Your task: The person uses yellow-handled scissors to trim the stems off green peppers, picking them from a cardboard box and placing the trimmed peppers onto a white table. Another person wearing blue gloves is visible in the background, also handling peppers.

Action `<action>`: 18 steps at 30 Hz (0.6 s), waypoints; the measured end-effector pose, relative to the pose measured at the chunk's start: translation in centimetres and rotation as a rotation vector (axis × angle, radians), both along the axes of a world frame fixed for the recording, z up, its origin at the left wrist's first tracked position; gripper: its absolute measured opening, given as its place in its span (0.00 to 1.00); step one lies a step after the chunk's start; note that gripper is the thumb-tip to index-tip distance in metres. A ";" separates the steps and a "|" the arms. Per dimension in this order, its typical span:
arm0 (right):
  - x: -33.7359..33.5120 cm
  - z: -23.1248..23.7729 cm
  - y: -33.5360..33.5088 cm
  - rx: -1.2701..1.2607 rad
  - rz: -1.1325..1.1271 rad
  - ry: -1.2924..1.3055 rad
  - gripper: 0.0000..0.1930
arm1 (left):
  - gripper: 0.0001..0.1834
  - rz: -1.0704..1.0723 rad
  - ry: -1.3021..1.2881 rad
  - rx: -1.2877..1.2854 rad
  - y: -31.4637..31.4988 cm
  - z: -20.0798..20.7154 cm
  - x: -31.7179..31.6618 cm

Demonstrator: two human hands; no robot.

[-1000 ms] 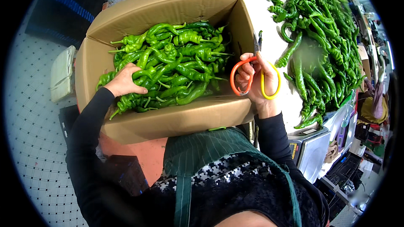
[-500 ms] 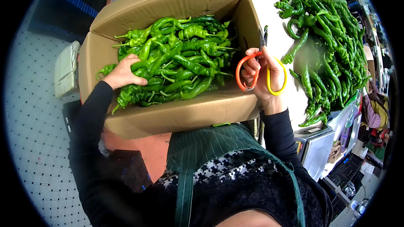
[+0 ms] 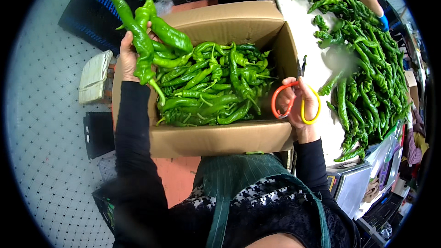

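several green peppers (image 3: 144,48) clasped in left hand (image 3: 129,59), scissors (image 3: 274,101) in right hand (image 3: 309,108), near labelled scale (image 3: 353,187).

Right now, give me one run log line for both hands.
box: green peppers inside | left hand: gripping raised peppers, box's left end | right hand: holding scissors, one handle yellow

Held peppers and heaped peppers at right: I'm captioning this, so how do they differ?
The held peppers are a small bunch in the left hand; the heaped peppers spread over a white surface. The held peppers look brighter green, the heaped peppers darker. Both are long, green and curved.
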State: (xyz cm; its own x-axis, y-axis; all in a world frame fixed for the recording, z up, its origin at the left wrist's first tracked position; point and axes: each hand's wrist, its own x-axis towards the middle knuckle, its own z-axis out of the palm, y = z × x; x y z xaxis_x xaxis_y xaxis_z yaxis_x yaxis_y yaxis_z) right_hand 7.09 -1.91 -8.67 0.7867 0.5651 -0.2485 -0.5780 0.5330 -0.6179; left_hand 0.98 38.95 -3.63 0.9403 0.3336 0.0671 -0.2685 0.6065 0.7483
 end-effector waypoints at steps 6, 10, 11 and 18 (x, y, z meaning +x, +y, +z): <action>-0.6 -0.1 1.2 -0.273 0.069 -0.282 0.18 | 0.27 0.316 -0.087 -0.300 -4.1 1.0 1.7; -1.6 2.9 3.0 -0.458 0.168 -0.557 0.15 | 0.25 0.416 -0.058 -0.513 -4.8 0.8 2.0; -2.0 3.5 3.4 -0.433 0.205 -0.559 0.15 | 0.25 0.411 -0.050 -0.532 -5.2 0.8 2.2; -3.2 4.5 6.2 -0.077 0.461 -0.151 0.23 | 0.25 0.506 0.041 -0.802 -8.1 1.0 2.1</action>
